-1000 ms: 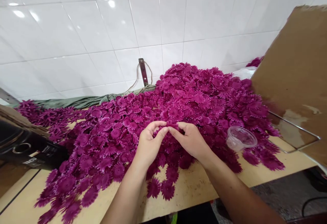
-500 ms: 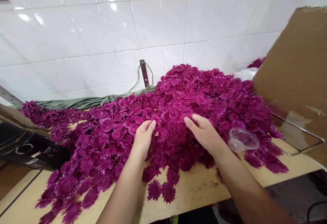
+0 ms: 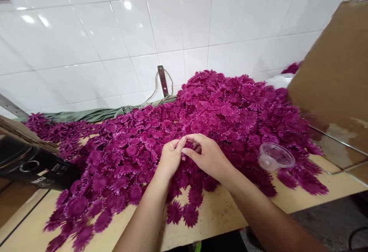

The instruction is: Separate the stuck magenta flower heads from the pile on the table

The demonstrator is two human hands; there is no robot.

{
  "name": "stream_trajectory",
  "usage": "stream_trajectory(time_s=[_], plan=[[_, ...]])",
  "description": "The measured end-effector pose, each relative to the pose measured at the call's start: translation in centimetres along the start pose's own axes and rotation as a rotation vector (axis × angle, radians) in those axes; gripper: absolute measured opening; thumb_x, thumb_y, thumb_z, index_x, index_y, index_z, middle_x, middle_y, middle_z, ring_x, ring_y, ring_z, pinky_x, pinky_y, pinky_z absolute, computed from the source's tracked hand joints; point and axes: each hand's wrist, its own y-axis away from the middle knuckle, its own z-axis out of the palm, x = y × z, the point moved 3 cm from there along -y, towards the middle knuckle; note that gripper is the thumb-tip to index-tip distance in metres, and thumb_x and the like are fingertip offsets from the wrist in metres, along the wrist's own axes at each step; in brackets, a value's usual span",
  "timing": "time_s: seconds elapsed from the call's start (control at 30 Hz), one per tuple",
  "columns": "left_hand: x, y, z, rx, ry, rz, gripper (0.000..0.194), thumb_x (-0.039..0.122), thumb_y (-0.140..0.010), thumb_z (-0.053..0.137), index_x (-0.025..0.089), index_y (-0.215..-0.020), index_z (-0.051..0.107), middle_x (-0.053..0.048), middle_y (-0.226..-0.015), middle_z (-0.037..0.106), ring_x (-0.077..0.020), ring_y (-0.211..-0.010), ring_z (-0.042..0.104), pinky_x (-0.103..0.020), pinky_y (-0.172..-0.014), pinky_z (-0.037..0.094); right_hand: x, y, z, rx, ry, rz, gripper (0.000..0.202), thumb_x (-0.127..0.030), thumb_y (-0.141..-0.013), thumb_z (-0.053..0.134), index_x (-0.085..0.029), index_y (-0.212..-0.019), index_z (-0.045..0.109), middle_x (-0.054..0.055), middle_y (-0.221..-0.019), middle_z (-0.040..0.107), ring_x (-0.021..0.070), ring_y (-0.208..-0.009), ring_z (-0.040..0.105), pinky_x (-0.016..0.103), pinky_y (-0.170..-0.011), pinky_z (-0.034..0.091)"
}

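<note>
A large heap of magenta artificial flower heads [image 3: 227,110] spreads over the wooden table. My left hand [image 3: 172,154] is over the middle of the heap, thumb and fingers pressed together. Touching it at the fingertips is my right hand [image 3: 205,154], its thumb and fingers also brought together. Whatever lies between the fingertips is too small or hidden to name. To the right of my right hand a clear plastic cup [image 3: 276,156] rests tilted among the flowers.
A black cylindrical container [image 3: 37,163] lies at the left. Cardboard [image 3: 336,87] stands at the right beside a metal wire frame. Behind the heap are green cloth [image 3: 109,114], a metal bracket [image 3: 162,81] and a white tiled wall.
My hands have come together; the right one moved left and lower to meet the left one. The flower visible at my left fingertips before is now out of sight. The view has shifted slightly.
</note>
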Motion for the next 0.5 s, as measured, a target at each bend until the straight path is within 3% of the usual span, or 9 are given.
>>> stream_trajectory(time_s=[0.1,0.27,0.5], plan=[[-0.1,0.3,0.4,-0.077,0.018,-0.017,0.046,0.060,-0.061,0.060,0.017,-0.048,0.050,0.005,-0.041,0.042,-0.0074,-0.039,0.037,-0.021,-0.041,0.030,0.3,-0.3,0.1,0.048,0.013,0.004,0.009,-0.015,-0.075,0.055,-0.019,-0.079,0.061,0.003,-0.080,0.064,0.0164,-0.076,0.058,0.031,-0.073,0.045],[0.4,1.2,0.5,-0.115,0.055,0.082,0.023,0.036,-0.062,0.068,0.016,-0.060,0.058,0.005,-0.053,0.051,-0.0082,-0.051,0.042,-0.020,-0.051,0.035,0.3,-1.3,-0.5,0.233,0.043,0.022,0.011,-0.014,-0.073,0.053,-0.019,-0.063,0.055,0.002,-0.067,0.060,0.0156,-0.065,0.056,0.029,-0.066,0.044],[0.2,2.4,-0.7,-0.030,0.122,0.078,0.014,0.029,-0.061,0.069,0.017,-0.063,0.064,0.001,-0.059,0.061,-0.0120,-0.059,0.054,-0.023,-0.061,0.042,3.4,-4.5,-4.9,0.555,0.000,0.206,0.012,-0.019,-0.073,0.050,-0.014,-0.081,0.058,0.007,-0.072,0.061,0.0181,-0.064,0.057,0.037,-0.069,0.047]])
